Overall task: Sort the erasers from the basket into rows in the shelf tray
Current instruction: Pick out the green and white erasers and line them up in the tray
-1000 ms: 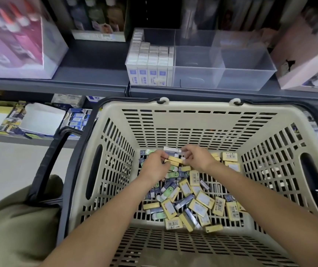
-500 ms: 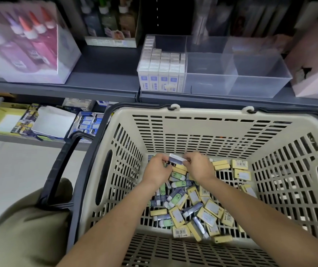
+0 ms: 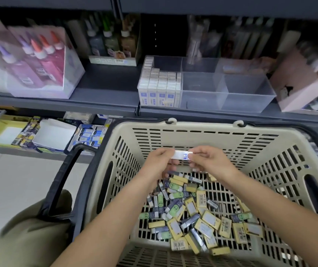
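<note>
A beige slotted basket (image 3: 196, 130) stands in front of me, its floor covered by a heap of yellow, green and grey erasers (image 3: 190, 212). Above that heap I hold one white eraser with a blue label (image 3: 181, 155) level between both hands. My left hand (image 3: 159, 162) pinches its left end and my right hand (image 3: 210, 160) pinches its right end. On the shelf behind stands a clear divided tray (image 3: 250, 101). Its left compartment holds upright rows of white erasers (image 3: 160, 87); the other compartments look bare.
A box of glue bottles (image 3: 36, 64) sits on the shelf to the left, and a pinkish box (image 3: 304, 83) to the tray's right. A lower shelf at left carries stationery packs (image 3: 90, 134). The basket's black handle (image 3: 61, 182) hangs down on the left side.
Both hands have lifted out of the eraser heap with the white eraser between them. The view has tilted up, so more of the shelf shows.
</note>
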`<action>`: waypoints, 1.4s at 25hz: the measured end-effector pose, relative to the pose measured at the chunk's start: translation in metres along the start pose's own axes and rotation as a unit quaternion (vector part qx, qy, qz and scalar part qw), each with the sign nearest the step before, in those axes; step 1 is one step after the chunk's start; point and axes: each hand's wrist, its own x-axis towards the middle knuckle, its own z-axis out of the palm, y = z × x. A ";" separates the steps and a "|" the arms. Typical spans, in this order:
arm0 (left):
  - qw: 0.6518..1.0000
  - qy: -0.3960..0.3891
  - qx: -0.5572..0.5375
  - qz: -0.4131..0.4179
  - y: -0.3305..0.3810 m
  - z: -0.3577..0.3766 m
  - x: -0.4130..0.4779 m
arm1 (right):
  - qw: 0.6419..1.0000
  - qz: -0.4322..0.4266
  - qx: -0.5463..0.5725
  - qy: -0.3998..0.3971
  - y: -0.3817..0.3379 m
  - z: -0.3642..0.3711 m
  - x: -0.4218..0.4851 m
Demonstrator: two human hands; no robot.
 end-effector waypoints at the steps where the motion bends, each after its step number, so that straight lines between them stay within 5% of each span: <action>1: 1.000 -0.022 -0.018 0.005 0.010 -0.003 -0.005 | 1.000 -0.010 0.027 -0.003 -0.008 -0.004 -0.004; 8: 0.979 -0.037 -0.003 0.203 0.057 -0.022 -0.024 | 0.990 -0.113 0.085 -0.004 -0.076 -0.008 0.002; 14: 0.954 0.065 0.012 0.293 0.090 -0.034 -0.004 | 0.984 -0.125 0.125 0.002 -0.125 -0.001 0.034; 18: 0.903 0.208 0.128 0.353 0.111 -0.042 0.023 | 0.976 -0.191 0.076 0.078 -0.170 -0.007 0.076; 21: 0.872 0.270 0.239 0.331 0.114 -0.052 0.043 | 0.963 -0.211 -0.006 0.166 -0.195 -0.015 0.118; 23: 0.885 0.253 0.234 0.313 0.113 -0.058 0.053 | 0.946 -0.228 -0.144 0.178 -0.200 -0.014 0.143; 26: 0.902 0.216 0.207 0.313 0.110 -0.060 0.061 | 0.917 -0.239 -0.288 0.141 -0.200 -0.001 0.164; 35: 0.895 0.215 0.198 0.337 0.103 -0.060 0.064 | 0.877 -0.212 -0.427 0.064 -0.191 0.014 0.176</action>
